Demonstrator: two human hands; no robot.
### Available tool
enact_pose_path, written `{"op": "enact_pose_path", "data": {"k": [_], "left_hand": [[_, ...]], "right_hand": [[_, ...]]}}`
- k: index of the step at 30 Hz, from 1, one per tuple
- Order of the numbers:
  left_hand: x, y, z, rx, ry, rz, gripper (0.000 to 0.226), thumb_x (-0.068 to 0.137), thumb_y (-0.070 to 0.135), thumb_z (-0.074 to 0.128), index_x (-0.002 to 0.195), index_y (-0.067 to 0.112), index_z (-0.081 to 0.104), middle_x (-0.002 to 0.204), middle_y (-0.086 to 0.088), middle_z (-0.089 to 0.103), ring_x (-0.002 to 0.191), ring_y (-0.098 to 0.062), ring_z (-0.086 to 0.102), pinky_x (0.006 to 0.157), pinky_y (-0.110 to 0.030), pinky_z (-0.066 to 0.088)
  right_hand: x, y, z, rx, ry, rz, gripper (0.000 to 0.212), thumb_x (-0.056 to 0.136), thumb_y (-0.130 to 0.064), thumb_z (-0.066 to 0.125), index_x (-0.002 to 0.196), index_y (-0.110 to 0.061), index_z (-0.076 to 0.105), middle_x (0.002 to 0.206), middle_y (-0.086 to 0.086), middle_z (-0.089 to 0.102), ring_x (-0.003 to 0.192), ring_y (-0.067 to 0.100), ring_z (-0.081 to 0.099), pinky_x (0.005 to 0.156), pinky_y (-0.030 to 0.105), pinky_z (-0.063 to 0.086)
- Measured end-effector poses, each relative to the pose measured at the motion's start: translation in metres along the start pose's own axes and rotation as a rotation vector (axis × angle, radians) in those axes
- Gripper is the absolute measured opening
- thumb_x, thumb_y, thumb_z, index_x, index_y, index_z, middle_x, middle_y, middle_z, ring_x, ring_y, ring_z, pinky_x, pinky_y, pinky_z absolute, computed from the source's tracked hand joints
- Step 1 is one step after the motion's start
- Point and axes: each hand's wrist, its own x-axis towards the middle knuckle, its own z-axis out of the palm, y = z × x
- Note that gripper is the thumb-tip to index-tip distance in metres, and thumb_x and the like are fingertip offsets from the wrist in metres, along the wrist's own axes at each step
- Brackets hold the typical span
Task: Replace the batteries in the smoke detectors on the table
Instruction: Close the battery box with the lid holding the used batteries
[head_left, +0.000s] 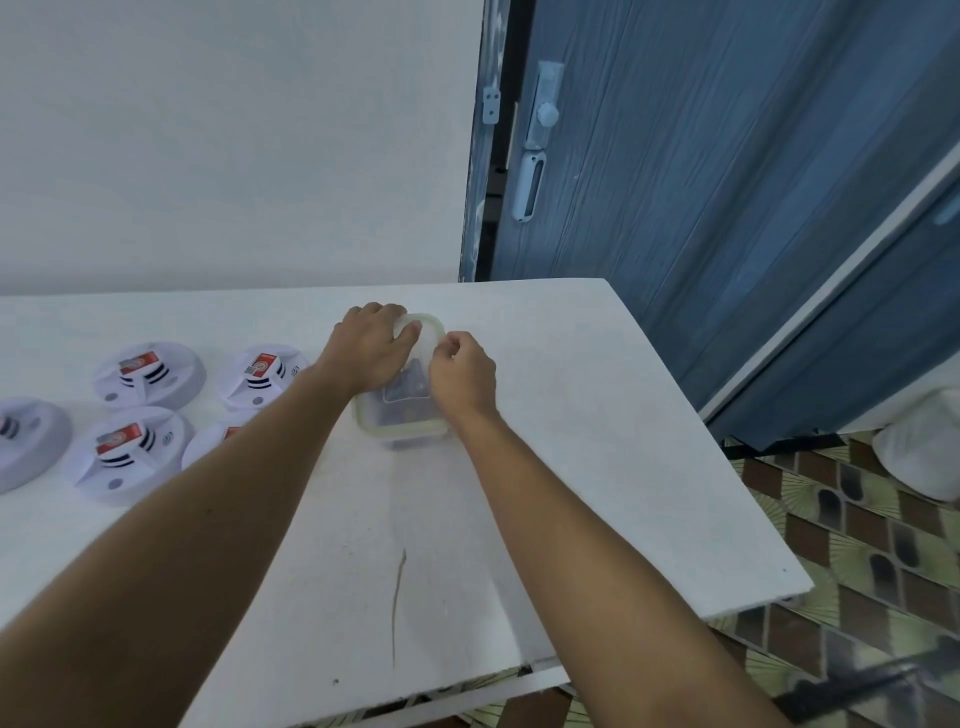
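Well, starting at the left edge of the head view, I see the round white plastic smoke detectors (149, 375) lying clustered on the flat white table (571, 441). At least three carry a red-and-silver block battery (137, 362) in the centre slot. One at the far left is cut off by the frame and one is partly hidden under the forearm. I take it they are grouped there to leave working room on the right.

Next comes the left hand (371, 345), reaching past them. Its fingers curl over the far left corner of the clear, pale-green-rimmed plastic lid (434, 325), thumb on top, which I judge is to steady it. The lid sits on a small clear rectangular plastic box (400, 430) standing mid-table. Dark shapes show through the box wall, probably spare cells, though I cannot tell.

The right hand (462, 371) is bunched at the lid's right rim, fingertips pinching the edge. This looks like a peel-up grip, so I judge the opening step is under way.

Further right stands a blue wood-grain door (701, 182), and a white sack (919, 447) rests on the patterned floor.
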Motion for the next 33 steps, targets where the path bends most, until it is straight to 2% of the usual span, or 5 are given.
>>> {"op": "enact_pose_path", "data": {"k": [7, 11, 20, 29, 33], "left_hand": [[-0.017, 0.001, -0.009, -0.07, 0.221, 0.231, 0.036, 0.091, 0.021, 0.042, 0.111, 0.007, 0.069, 0.122, -0.008, 0.066, 0.122, -0.028, 0.052, 0.1, -0.034, 0.037], [-0.042, 0.006, -0.018, -0.208, 0.317, 0.188, 0.03, 0.093, 0.003, 0.045, 0.111, 0.008, 0.067, 0.11, -0.005, 0.071, 0.093, -0.024, 0.062, 0.081, -0.022, 0.037], [-0.109, -0.078, -0.065, -0.059, 0.252, -0.023, 0.024, 0.088, 0.013, 0.054, 0.104, 0.008, 0.07, 0.107, -0.01, 0.071, 0.097, -0.029, 0.063, 0.082, -0.031, 0.041], [-0.128, -0.185, -0.071, 0.252, 0.124, -0.159, 0.057, 0.091, 0.024, 0.023, 0.116, -0.014, 0.058, 0.135, -0.034, 0.049, 0.125, -0.051, 0.045, 0.105, -0.062, 0.033], [-0.14, -0.18, -0.07, 0.173, 0.117, -0.217, 0.066, 0.088, 0.033, 0.023, 0.14, 0.0, 0.046, 0.153, -0.02, 0.033, 0.141, -0.036, 0.032, 0.114, -0.048, 0.028]], "right_hand": [[-0.017, -0.006, -0.002, -0.34, 0.129, -0.339, 0.046, 0.088, -0.007, 0.05, 0.133, -0.015, 0.057, 0.137, 0.002, 0.058, 0.124, 0.026, 0.051, 0.098, 0.041, 0.034], [-0.039, -0.016, 0.01, -0.126, 0.187, -0.461, 0.046, 0.079, 0.004, 0.047, 0.119, -0.009, 0.064, 0.121, 0.002, 0.069, 0.111, 0.028, 0.058, 0.094, 0.04, 0.039], [-0.094, -0.046, 0.066, 0.216, 0.008, -0.526, 0.037, 0.081, 0.001, 0.038, 0.106, -0.005, 0.065, 0.099, 0.006, 0.071, 0.092, 0.019, 0.065, 0.081, 0.025, 0.051], [-0.096, -0.031, 0.147, -0.363, -0.278, -0.451, 0.057, 0.098, -0.032, 0.032, 0.15, -0.01, 0.04, 0.165, 0.014, 0.023, 0.152, 0.033, 0.017, 0.118, 0.047, 0.024], [-0.094, -0.021, 0.162, -0.43, -0.201, -0.49, 0.045, 0.103, -0.028, 0.043, 0.144, -0.009, 0.046, 0.165, 0.013, 0.023, 0.151, 0.032, 0.019, 0.113, 0.047, 0.029]]}}
